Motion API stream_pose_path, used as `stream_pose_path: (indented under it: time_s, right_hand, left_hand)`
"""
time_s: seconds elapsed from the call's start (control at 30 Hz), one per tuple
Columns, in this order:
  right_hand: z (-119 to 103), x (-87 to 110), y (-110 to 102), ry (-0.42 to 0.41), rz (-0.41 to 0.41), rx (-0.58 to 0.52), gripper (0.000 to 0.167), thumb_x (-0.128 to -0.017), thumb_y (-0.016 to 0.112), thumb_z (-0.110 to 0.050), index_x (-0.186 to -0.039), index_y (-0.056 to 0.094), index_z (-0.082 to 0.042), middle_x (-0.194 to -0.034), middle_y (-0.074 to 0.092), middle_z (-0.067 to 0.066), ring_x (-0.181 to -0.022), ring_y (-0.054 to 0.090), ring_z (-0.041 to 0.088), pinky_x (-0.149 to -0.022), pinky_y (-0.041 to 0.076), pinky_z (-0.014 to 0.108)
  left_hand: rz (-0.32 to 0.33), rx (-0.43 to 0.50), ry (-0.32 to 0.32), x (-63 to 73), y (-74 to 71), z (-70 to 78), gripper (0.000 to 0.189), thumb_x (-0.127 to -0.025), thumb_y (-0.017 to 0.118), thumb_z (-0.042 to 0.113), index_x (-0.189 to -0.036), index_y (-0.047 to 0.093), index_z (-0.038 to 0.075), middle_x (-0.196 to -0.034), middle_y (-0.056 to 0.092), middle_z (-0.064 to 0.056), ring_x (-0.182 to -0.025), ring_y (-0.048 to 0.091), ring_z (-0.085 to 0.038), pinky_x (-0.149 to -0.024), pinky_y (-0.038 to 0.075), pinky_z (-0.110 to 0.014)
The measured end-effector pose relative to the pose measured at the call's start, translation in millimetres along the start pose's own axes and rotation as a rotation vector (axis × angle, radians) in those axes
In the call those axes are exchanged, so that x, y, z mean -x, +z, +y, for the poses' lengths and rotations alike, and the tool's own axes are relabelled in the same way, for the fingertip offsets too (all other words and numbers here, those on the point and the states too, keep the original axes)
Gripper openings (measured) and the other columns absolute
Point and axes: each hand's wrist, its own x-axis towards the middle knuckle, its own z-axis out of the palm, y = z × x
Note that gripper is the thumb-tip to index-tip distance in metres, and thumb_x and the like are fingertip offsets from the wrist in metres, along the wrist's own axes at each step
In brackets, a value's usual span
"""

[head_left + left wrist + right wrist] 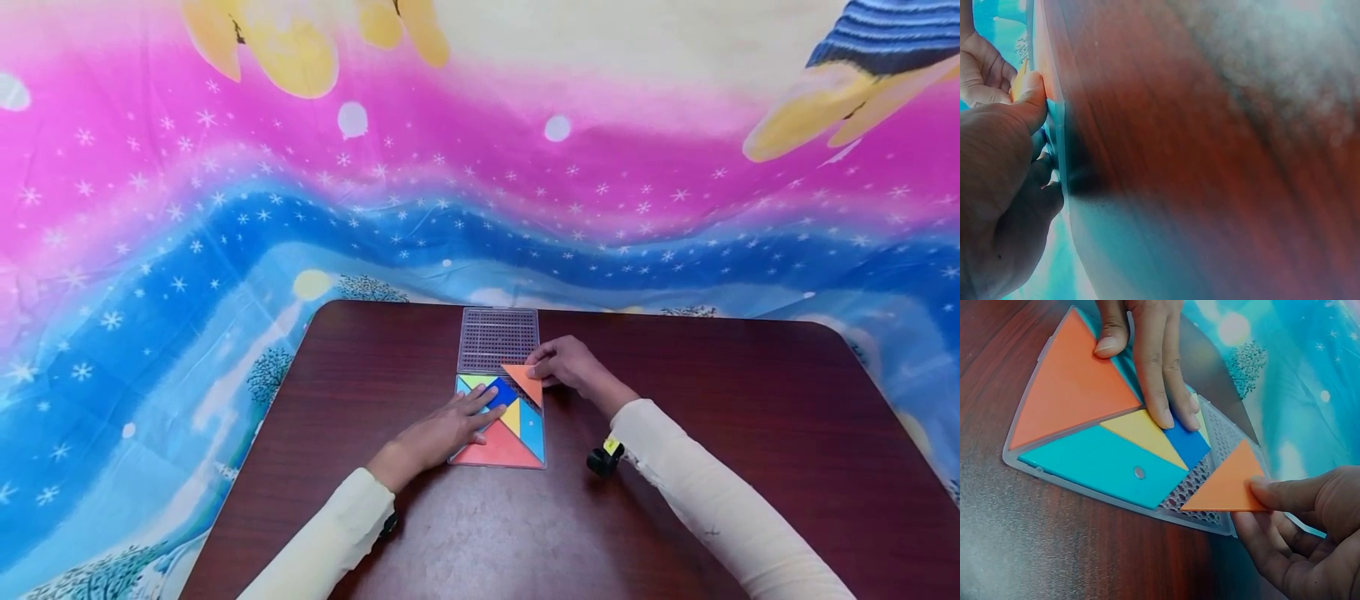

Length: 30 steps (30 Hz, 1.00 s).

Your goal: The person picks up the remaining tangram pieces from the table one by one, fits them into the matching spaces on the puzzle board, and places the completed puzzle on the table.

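A clear plastic tangram tray (1194, 484) lies on the table with flat coloured pieces in it. My right hand (573, 367) pinches a small orange triangle (1232, 481) between thumb and fingers, tilted over the bare perforated corner of the tray. My left hand (446, 429) rests on the pieces with its fingers extended. Some fingertips touch the blue square (1190, 447), and the thumb lies on the big red-orange triangle (1066, 387). A yellow triangle (1144, 434) and a teal parallelogram (1104, 462) sit beside them. Left-hand fingers partly cover another teal piece and a yellow-green one.
Beyond the filled half, the tray's perforated other half (498, 342) lies flat near the table's far edge. The dark brown wooden table (720, 417) has rounded corners. A patterned cloth (465, 192) hangs behind it.
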Motion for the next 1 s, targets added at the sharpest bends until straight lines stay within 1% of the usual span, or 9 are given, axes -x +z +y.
stream_pose_path:
  time_s: [0.13,0.23,0.43,0.6,0.8,1.0]
  right_hand:
    - [3.8,-0.9,1.7,0.021,0.011,0.011,0.014,-0.092,0.075,-0.006,-0.106,0.076,-0.003,-0.106,0.073,0.015,-0.079,0.072,0.017,-0.077,0.065,0.037]
    - [5.9,-0.7,3.2,0.019,0.020,0.031,0.014,-0.091,0.077,-0.007,-0.105,0.077,-0.004,-0.107,0.073,0.015,-0.079,0.071,0.018,-0.077,0.065,0.036]
    - [7.3,2.4,9.1,-0.016,0.034,0.084,0.012,-0.090,0.078,-0.007,-0.102,0.078,-0.004,-0.105,0.073,0.015,-0.080,0.071,0.019,-0.075,0.065,0.036]
    - [7.6,3.7,13.4,-0.037,0.043,0.130,0.010,-0.091,0.077,-0.007,-0.100,0.079,-0.005,-0.103,0.073,0.014,-0.081,0.072,0.019,-0.076,0.065,0.036]
    - [7.0,5.2,15.2,-0.047,0.054,0.173,0.009,-0.091,0.078,-0.010,-0.099,0.079,-0.008,-0.101,0.073,0.011,-0.081,0.071,0.019,-0.077,0.065,0.035]
    - [5.7,6.7,16.5,-0.058,0.072,0.207,0.008,-0.091,0.078,-0.010,-0.098,0.079,-0.008,-0.096,0.073,0.010,-0.079,0.068,0.020,-0.076,0.064,0.034]
  left_hand:
    - [0.006,-0.011,0.015,-0.6,0.7,0.2,0.062,-0.105,0.055,0.032,-0.161,0.032,0.023,-0.173,0.019,-0.006,-0.161,0.016,-0.028,-0.125,0.030,-0.047]
    - [0.008,-0.015,0.016,-0.7,1.0,0.5,0.062,-0.105,0.055,0.032,-0.161,0.033,0.023,-0.173,0.019,-0.006,-0.161,0.016,-0.027,-0.125,0.028,-0.047]
    - [0.004,-0.015,0.006,-0.3,0.4,1.3,0.061,-0.105,0.055,0.033,-0.161,0.034,0.023,-0.173,0.019,-0.005,-0.160,0.016,-0.027,-0.125,0.030,-0.047]
    - [0.002,-0.032,0.009,-0.8,0.4,1.0,0.061,-0.105,0.053,0.034,-0.161,0.033,0.023,-0.173,0.019,-0.006,-0.160,0.017,-0.028,-0.125,0.030,-0.047]
    - [-0.012,-0.012,-0.006,-0.9,0.1,0.0,0.061,-0.105,0.053,0.035,-0.162,0.032,0.024,-0.173,0.017,-0.005,-0.160,0.016,-0.028,-0.125,0.030,-0.047]
    - [-0.005,-0.020,-0.009,-1.4,0.7,-1.4,0.062,-0.105,0.054,0.034,-0.162,0.032,0.025,-0.173,0.018,-0.005,-0.160,0.017,-0.028,-0.124,0.032,-0.047]
